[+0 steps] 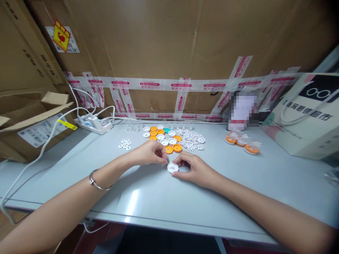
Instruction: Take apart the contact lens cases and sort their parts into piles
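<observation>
My right hand (191, 167) grips a small white round base (173, 168) by its rim, between thumb and fingers, just above or on the table. A small white piece lies inside the base. My left hand (151, 152) is beside its left edge, thumb and fingertips drawn together; whether anything small is between them is hidden. Behind my hands are orange round bases (177, 147), white round bases (164, 142) and one teal base (166, 130). White openwork plastic pieces (194, 139) lie heaped to their right. Small white knobbed pieces (125, 144) are grouped at the left.
Clear domes (133, 125) stand at the back. Several orange-based pieces with clear tops (252, 148) sit at the right, near a paper bag (304, 120) and a partly blurred upright phone-like object (242, 111). A power strip (95, 123), cables and an open carton (34, 127) occupy the left.
</observation>
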Demonstrator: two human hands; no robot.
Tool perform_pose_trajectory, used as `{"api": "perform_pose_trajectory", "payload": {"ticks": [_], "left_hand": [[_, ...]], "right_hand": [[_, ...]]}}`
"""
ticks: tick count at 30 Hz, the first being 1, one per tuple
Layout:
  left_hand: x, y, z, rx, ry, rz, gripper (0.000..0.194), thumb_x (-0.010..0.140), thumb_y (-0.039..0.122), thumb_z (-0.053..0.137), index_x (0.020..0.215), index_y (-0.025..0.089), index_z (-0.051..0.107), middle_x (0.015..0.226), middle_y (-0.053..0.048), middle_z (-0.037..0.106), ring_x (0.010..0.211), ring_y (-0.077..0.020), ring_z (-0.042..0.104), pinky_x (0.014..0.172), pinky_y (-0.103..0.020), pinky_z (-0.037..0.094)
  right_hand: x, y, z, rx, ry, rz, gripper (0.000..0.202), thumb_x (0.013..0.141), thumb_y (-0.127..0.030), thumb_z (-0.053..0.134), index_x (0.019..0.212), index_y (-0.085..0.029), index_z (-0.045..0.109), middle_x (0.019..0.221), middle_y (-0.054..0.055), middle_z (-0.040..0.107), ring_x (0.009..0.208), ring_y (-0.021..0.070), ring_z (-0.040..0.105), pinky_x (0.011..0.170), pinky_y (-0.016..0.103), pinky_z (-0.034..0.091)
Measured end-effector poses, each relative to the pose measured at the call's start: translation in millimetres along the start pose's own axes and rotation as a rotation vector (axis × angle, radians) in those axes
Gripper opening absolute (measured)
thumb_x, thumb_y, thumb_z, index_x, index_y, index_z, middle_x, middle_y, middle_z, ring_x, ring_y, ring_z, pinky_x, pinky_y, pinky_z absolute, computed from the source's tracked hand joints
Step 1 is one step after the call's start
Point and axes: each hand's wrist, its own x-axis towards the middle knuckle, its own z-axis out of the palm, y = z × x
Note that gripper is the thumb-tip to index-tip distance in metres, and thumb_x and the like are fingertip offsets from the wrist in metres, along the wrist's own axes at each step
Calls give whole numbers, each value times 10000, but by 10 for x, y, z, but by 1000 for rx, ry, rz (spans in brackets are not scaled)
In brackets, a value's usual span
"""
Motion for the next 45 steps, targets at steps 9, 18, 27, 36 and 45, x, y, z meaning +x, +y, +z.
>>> {"api": "perform_pose_trajectory", "payload": {"ticks": [9,18,27,36,45], "left_hand": [[-43,149,149,337,34,186,140,720,242,634,815,159,696,765,-31,639,674,-115,554,594,-193,394],[-51,167,86,344,87,201,130,715,172,570,754,134,687,703,-25,668,634,-109,565,574,-186,385],[-123,-134,-448,419,-36,-98,161,719,233,552,765,156,685,685,-20,662,598,-117,551,519,-194,368],[-39,-150,-319,413,69,-64,147,721,190,560,790,158,685,710,-22,676,625,-120,577,556,-201,400],[-98,159,28,375,59,330,130,781,176,574,879,157,657,851,-33,642,774,-119,568,706,-214,419]], "right_hand": [[5,41,23,1,0,-3,175,680,-280,664,803,-171,604,753,13,548,708,140,519,645,254,412],[-1,35,18,-6,12,-10,159,682,-280,658,790,-177,606,739,8,555,696,138,518,640,254,407],[2,33,18,11,-1,11,160,683,-266,659,804,-174,612,769,16,560,724,140,524,668,262,415],[-6,29,10,22,-3,19,177,679,-267,668,815,-169,612,775,17,558,732,140,528,670,259,417],[2,53,13,28,4,7,189,673,-294,684,802,-174,615,748,5,554,699,131,520,647,247,412]]}}
